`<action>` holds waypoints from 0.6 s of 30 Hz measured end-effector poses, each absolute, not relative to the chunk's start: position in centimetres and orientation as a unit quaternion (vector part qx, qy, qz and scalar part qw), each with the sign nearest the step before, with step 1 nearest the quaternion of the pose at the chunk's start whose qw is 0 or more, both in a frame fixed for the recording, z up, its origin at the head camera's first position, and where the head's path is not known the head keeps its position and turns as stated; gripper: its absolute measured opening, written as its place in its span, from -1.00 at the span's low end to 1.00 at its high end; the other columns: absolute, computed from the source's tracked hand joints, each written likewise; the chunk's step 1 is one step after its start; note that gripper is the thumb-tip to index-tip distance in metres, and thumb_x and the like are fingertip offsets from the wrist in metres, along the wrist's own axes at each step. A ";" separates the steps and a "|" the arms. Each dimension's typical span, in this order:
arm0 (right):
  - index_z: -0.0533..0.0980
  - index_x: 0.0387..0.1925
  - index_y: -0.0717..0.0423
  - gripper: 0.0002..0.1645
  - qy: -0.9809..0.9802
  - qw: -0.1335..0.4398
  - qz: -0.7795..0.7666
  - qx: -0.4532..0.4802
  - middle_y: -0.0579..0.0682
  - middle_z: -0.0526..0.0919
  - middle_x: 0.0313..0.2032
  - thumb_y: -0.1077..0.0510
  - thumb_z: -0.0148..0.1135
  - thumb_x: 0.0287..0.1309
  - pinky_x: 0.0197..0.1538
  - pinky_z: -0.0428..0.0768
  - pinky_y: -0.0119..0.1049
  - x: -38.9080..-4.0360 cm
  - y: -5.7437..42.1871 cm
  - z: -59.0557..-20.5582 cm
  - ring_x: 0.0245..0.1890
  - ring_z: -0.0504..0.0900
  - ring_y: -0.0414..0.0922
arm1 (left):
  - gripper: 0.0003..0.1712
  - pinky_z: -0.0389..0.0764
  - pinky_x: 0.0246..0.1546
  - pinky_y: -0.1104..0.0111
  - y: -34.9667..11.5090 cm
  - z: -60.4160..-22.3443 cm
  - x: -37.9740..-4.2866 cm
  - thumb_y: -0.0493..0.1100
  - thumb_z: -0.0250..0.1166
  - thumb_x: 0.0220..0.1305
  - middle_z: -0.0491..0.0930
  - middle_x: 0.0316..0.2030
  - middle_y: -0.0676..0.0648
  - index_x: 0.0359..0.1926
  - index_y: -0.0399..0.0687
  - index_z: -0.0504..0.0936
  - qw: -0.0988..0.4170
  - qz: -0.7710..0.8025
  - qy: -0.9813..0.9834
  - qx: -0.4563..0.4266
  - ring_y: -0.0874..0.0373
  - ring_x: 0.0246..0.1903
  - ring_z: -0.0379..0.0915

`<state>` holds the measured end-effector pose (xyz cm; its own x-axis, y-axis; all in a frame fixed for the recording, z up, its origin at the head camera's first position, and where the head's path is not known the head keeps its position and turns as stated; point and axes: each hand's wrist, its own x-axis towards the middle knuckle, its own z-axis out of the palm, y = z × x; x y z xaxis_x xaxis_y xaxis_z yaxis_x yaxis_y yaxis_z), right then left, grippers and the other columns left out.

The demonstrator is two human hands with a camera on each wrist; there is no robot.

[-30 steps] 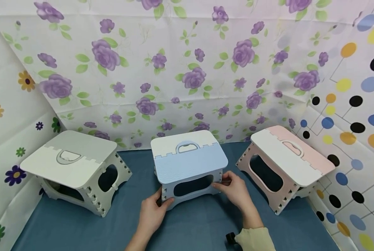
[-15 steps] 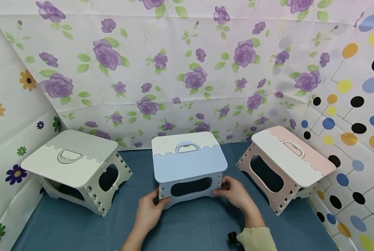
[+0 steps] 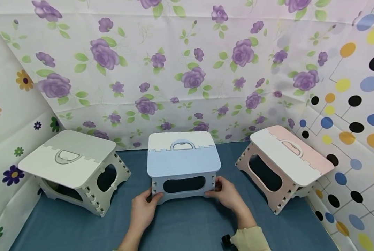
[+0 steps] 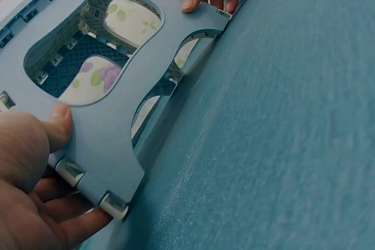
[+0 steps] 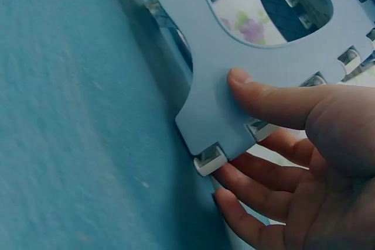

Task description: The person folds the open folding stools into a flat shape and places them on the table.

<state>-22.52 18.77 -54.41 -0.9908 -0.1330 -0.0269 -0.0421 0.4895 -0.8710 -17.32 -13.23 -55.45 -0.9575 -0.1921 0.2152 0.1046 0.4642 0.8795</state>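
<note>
A blue and white folding step stool (image 3: 183, 162) stands unfolded at the middle of the table, its blue half toward me and its carry handle lying flat on top. My left hand (image 3: 144, 211) holds the stool's left front corner low down. In the left wrist view the thumb presses on the blue leg panel (image 4: 108, 139) while the fingers curl behind its edge. At the right front corner my right hand (image 3: 226, 195) holds the panel the same way, thumb in front and fingers behind, as the right wrist view shows.
A grey and white folding stool (image 3: 70, 157) stands at the left, angled inward. At the right stands a pink and white one (image 3: 288, 153), also angled. Blue cloth (image 3: 187, 230) covers the table. A flowered sheet (image 3: 174, 69) hangs behind. A small black object (image 3: 227, 240) is by the right sleeve.
The blue and white stool has turned so its front edge lies squarer to me, and it has shifted a little left. Both hands have moved left along with it, keeping their hold.
</note>
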 end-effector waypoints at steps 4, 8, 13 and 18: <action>0.63 0.01 0.08 -0.55 0.866 0.042 -0.495 -0.056 -0.07 0.69 -0.16 0.15 0.67 0.14 -0.11 0.59 -0.13 -22.5 18.0 -54.6 -0.20 0.61 -0.11 | -0.57 0.69 -0.34 0.32 -13.6 -55.6 -17.4 -0.09 0.52 0.38 0.82 -0.13 -0.17 0.15 -0.24 0.79 0.158 -0.507 -0.846 0.042 0.10 -0.25 0.76; 0.63 -0.02 0.08 -0.54 0.871 0.032 -0.487 -0.061 -0.08 0.69 -0.18 0.14 0.69 0.12 -0.13 0.58 -0.13 -22.4 17.6 -54.7 -0.23 0.59 -0.12 | -0.59 0.61 -0.43 0.36 -13.9 -55.6 -17.5 -0.10 0.52 0.38 0.82 -0.19 -0.15 0.14 -0.23 0.80 0.163 -0.506 -0.846 0.047 0.17 -0.36 0.70; 0.64 -0.01 0.09 -0.54 0.873 0.029 -0.483 -0.061 -0.08 0.71 -0.18 0.12 0.69 0.11 -0.12 0.62 -0.13 -22.5 17.2 -55.0 -0.22 0.63 -0.14 | -0.60 0.54 -0.45 0.36 -14.1 -55.7 -17.6 -0.11 0.51 0.40 0.82 -0.21 -0.16 0.14 -0.25 0.79 0.161 -0.507 -0.844 0.064 0.17 -0.41 0.61; 0.63 -0.01 0.10 -0.53 0.869 0.031 -0.490 -0.056 -0.07 0.71 -0.17 0.14 0.69 0.11 -0.10 0.63 -0.11 -22.5 17.0 -55.0 -0.20 0.65 -0.14 | -0.55 0.55 -0.44 0.36 -14.1 -55.7 -17.8 -0.13 0.55 0.35 0.82 -0.19 -0.18 0.16 -0.29 0.77 0.160 -0.501 -0.848 0.068 0.14 -0.38 0.62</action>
<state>-22.48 16.99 -55.03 -0.9918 -0.1278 0.0014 -0.0674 0.5139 -0.8552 -17.75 -14.13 -55.74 -0.9395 -0.2759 0.2029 0.0446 0.4890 0.8712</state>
